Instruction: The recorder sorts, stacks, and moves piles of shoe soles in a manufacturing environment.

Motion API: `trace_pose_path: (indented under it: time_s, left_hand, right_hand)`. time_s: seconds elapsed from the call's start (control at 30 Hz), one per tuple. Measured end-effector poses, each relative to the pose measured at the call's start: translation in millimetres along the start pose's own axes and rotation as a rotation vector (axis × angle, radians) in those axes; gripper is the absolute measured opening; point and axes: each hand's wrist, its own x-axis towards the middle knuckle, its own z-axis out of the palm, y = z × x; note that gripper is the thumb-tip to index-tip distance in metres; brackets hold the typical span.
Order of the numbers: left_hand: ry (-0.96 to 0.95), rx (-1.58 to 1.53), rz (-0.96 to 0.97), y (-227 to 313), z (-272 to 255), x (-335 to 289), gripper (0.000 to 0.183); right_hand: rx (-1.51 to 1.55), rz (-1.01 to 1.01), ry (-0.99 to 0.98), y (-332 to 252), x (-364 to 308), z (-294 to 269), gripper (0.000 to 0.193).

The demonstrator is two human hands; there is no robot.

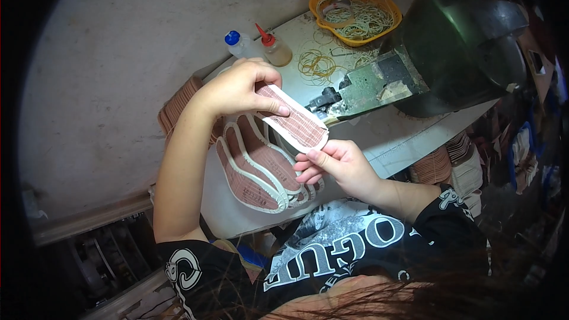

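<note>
A reddish-brown shoe insole (294, 123) with a white edge binding is held between my two hands, close to the metal working end of a green machine (379, 86). My left hand (246, 88) grips it from above, thumb flat on its face. At its lower rounded end my right hand (338, 169) pinches the white edge between thumb and fingers. Beneath my hands, several similar insoles (255, 172) with white edging lie overlapping on the white table. The far part of the held insole is hidden behind my left hand.
Behind my left forearm leans a stack of brown insoles (179, 104). A blue-capped bottle (239, 42) and a red-nozzled bottle (276, 51) stand by the wall. An orange basket (354, 38) holds pale bands, with loose bands (317, 66) nearby. More stacked pieces (431, 165) sit below the table's right edge.
</note>
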Motion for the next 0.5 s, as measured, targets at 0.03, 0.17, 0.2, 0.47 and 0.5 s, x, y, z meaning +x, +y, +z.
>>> trace_pose_path:
  time_s: [0.03,0.17,0.2,0.47,0.5]
  left_hand:
    - [-0.002,-0.01,0.005,-4,1,4,0.042]
    - [-0.09,-0.131,-0.067,-12,-4,15,0.041]
    - [-0.104,-0.126,-0.086,-14,-7,16,0.041]
    - [-0.109,-0.285,-0.224,-18,2,7,0.038]
    - [-0.092,-0.295,-0.277,-16,2,4,0.038]
  right_hand:
    - [0.003,0.045,-0.001,-1,5,-4,0.028]
    - [0.012,0.041,0.052,-8,8,-1,0.031]
    - [0.024,0.051,0.068,-10,12,-1,0.031]
    - [0.009,0.137,0.06,-26,21,-4,0.036]
    - [0.012,0.143,0.063,-27,22,-4,0.036]
